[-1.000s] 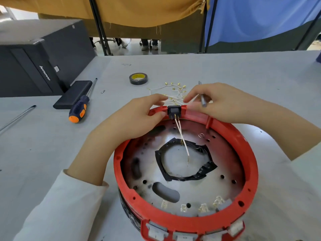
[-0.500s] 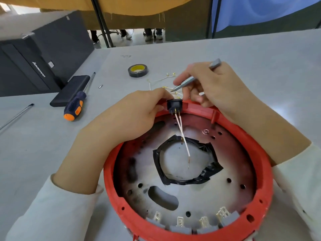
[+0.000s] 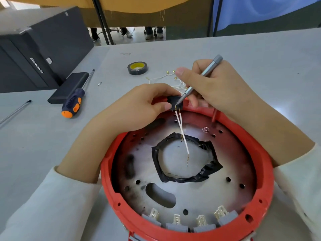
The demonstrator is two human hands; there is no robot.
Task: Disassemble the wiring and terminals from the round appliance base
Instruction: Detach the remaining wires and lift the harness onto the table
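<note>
Both hands are busy at the far rim of the red base point(image 3: 187, 230). My left hand point(image 3: 137, 108) pinches the small black socket point(image 3: 173, 101) between thumb and fingers, holding it at the rim. My right hand point(image 3: 215, 86) is curled round a slim grey screwdriver point(image 3: 202, 77), held like a pen, its tip touching the top of the socket. Two white wires point(image 3: 181, 131) hang from the socket's pins down over the metal plate and the black-taped centre hole point(image 3: 184, 178).

As I judge it, the tip could skid off the small socket and jab my left thumb, which sits just beside it, or too much prying could bend the pins. More terminals point(image 3: 176, 219) wait along the near rim.

Compared with half a second ago, the screwdriver has tipped more upright and its point has come down onto the socket. A pile of loose wires point(image 3: 173, 84) lies on the surface beyond.
</note>
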